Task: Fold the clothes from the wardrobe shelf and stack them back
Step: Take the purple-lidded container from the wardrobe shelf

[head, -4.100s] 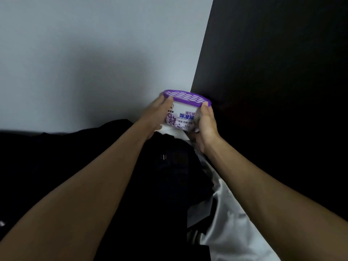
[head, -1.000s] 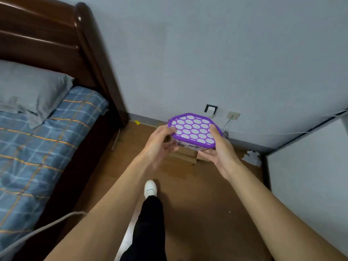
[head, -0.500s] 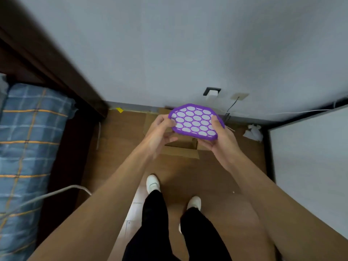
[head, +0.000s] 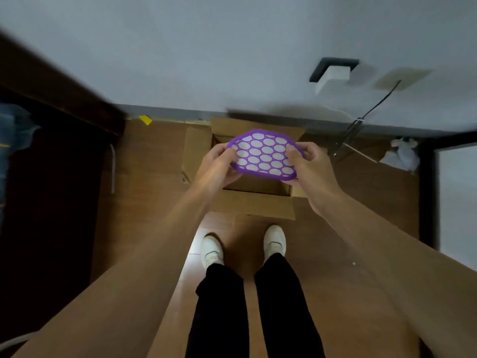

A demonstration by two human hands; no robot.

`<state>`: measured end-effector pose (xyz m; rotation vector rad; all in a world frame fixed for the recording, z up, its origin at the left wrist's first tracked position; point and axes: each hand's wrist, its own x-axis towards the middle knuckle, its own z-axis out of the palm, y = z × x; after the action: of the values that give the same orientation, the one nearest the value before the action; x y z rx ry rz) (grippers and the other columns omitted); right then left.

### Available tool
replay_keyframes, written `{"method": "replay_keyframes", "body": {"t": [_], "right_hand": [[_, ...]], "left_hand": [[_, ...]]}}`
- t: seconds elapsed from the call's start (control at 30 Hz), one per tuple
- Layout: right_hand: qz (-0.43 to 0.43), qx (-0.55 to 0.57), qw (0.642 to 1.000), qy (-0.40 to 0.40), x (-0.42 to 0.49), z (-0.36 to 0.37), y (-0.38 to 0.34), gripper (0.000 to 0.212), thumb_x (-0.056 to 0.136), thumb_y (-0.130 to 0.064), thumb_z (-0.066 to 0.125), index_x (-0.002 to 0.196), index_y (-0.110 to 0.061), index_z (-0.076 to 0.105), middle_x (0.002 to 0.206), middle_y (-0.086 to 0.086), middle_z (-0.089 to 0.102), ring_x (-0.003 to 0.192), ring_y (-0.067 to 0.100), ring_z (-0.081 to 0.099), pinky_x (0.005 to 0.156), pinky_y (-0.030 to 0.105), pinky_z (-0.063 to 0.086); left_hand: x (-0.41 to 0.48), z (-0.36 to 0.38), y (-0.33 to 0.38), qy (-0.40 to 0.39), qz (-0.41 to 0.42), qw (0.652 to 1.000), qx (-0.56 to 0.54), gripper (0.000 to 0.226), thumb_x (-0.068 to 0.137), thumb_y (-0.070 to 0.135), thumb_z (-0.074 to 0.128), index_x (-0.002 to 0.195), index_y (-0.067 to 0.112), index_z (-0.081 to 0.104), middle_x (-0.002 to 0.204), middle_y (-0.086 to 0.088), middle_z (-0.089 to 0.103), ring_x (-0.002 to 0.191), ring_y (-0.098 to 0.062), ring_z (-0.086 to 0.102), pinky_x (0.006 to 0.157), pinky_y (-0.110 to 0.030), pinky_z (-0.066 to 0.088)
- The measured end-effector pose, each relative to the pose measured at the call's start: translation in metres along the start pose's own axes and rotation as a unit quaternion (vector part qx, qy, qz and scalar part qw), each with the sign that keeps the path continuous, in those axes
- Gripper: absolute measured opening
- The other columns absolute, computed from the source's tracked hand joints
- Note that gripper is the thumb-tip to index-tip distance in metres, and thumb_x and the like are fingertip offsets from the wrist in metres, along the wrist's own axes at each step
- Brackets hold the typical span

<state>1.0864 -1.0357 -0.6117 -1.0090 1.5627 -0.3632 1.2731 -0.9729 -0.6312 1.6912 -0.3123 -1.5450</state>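
Clothes from the wardrobe shelf are nowhere in view; we hold a purple-lidded dehumidifier tub (head: 264, 154) above an open cardboard box (head: 254, 201).

Our left hand (head: 219, 166) and right hand (head: 309, 167) are both clamped on the tub's opposite edges, fingers curled over the perforated lid, and it hangs over the box on the wooden floor (head: 361, 293) near the wall (head: 206, 47), just ahead of our white shoes (head: 211, 250). We judge this a side step of clearing the shelf. No garment shows as folded or stacked, so the folding itself appears to remain.
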Motion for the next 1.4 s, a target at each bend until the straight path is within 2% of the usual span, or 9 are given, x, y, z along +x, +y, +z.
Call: {"method": "replay_keyframes", "body": {"t": [0.2, 0.4, 0.47, 0.6, 0.83, 0.97, 1.13, 1.3, 1.4], "right_hand": [[0.061, -0.020, 0.998, -0.014, 0.120, 0.052, 0.111, 0.035, 0.094, -0.047, 0.063, 0.116, -0.024, 0.047, 0.100, -0.008, 0.063, 0.077, 0.005, 0.068, 0.049, 0.011, 0.048], [0.090, -0.061, 0.994, -0.019, 0.222, 0.097, 0.201, 0.038, 0.096, -0.051, 0.057, 0.118, -0.022, 0.045, 0.112, 0.002, 0.063, 0.089, 0.014, 0.067, 0.068, 0.027, 0.059], [0.100, -0.088, 0.990, -0.040, 0.251, 0.107, 0.222, 0.040, 0.095, -0.055, 0.055, 0.118, -0.023, 0.045, 0.121, 0.007, 0.060, 0.098, 0.022, 0.067, 0.083, 0.039, 0.060], [0.137, -0.082, 0.984, -0.081, 0.291, 0.119, 0.256, 0.053, 0.095, -0.057, 0.054, 0.131, -0.020, 0.043, 0.121, 0.008, 0.061, 0.096, 0.022, 0.067, 0.071, 0.034, 0.059], [0.171, -0.057, 0.977, -0.118, 0.334, 0.122, 0.294, 0.047, 0.094, -0.060, 0.052, 0.127, -0.028, 0.044, 0.113, 0.003, 0.065, 0.098, 0.021, 0.069, 0.088, 0.044, 0.059], [0.153, -0.123, 0.974, -0.117, 0.330, 0.118, 0.282, 0.048, 0.099, -0.061, 0.041, 0.132, -0.027, 0.050, 0.103, -0.005, 0.063, 0.089, 0.011, 0.061, 0.069, 0.028, 0.042], [0.026, -0.162, 0.985, -0.061, 0.272, 0.103, 0.235, 0.042, 0.103, -0.041, 0.047, 0.136, -0.016, 0.054, 0.127, 0.003, 0.061, 0.110, 0.018, 0.059, 0.089, 0.033, 0.049], [-0.051, -0.096, 0.992, -0.063, 0.166, 0.080, 0.131, 0.033, 0.100, -0.020, 0.056, 0.132, -0.012, 0.061, 0.126, 0.001, 0.062, 0.110, 0.006, 0.054, 0.089, 0.018, 0.042], [-0.062, -0.040, 0.994, -0.082, 0.091, 0.061, 0.067, 0.023, 0.099, -0.013, 0.055, 0.120, -0.017, 0.064, 0.116, 0.002, 0.066, 0.109, 0.016, 0.062, 0.099, 0.032, 0.049]], "left_hand": [[0.138, 0.006, -0.087, 0.031, -0.019, 0.994, 0.101, 0.003, 0.095, 0.027, 0.058, 0.097, 0.024, 0.060, 0.096, 0.006, 0.065, 0.087, -0.007, 0.065, 0.076, -0.026, 0.058], [0.250, 0.003, -0.170, 0.036, -0.106, 0.979, 0.170, 0.053, 0.095, 0.054, 0.051, 0.131, 0.015, 0.053, 0.113, -0.003, 0.066, 0.094, -0.013, 0.065, 0.075, -0.027, 0.055], [0.276, 0.000, -0.194, 0.037, -0.129, 0.976, 0.172, 0.054, 0.095, 0.064, 0.044, 0.122, 0.019, 0.058, 0.107, -0.002, 0.068, 0.092, -0.014, 0.068, 0.076, -0.030, 0.058], [0.319, -0.003, -0.235, 0.047, -0.156, 0.973, 0.161, 0.044, 0.095, 0.064, 0.041, 0.100, 0.024, 0.059, 0.099, -0.002, 0.070, 0.091, -0.017, 0.070, 0.087, -0.038, 0.060], [0.353, -0.005, -0.272, 0.062, -0.174, 0.968, 0.170, 0.035, 0.095, 0.051, 0.048, 0.106, 0.020, 0.061, 0.099, -0.004, 0.071, 0.091, -0.020, 0.069, 0.081, -0.036, 0.058], [0.347, -0.006, -0.265, 0.073, -0.174, 0.961, 0.200, 0.050, 0.095, 0.055, 0.045, 0.124, 0.017, 0.059, 0.113, -0.004, 0.067, 0.102, -0.022, 0.064, 0.091, -0.036, 0.051], [0.283, -0.004, -0.220, 0.118, -0.099, 0.946, 0.284, 0.060, 0.094, 0.051, 0.052, 0.138, 0.011, 0.048, 0.138, -0.011, 0.056, 0.125, -0.029, 0.052, 0.093, -0.031, 0.038], [0.150, -0.006, -0.141, 0.116, -0.042, 0.973, 0.194, 0.040, 0.094, 0.036, 0.062, 0.129, 0.017, 0.057, 0.110, 0.007, 0.058, 0.095, -0.008, 0.053, 0.075, -0.012, 0.037], [0.057, -0.009, -0.081, 0.125, -0.017, 0.982, 0.142, 0.031, 0.096, 0.023, 0.063, 0.126, 0.012, 0.062, 0.114, 0.000, 0.066, 0.102, -0.012, 0.061, 0.083, -0.010, 0.044]]}}
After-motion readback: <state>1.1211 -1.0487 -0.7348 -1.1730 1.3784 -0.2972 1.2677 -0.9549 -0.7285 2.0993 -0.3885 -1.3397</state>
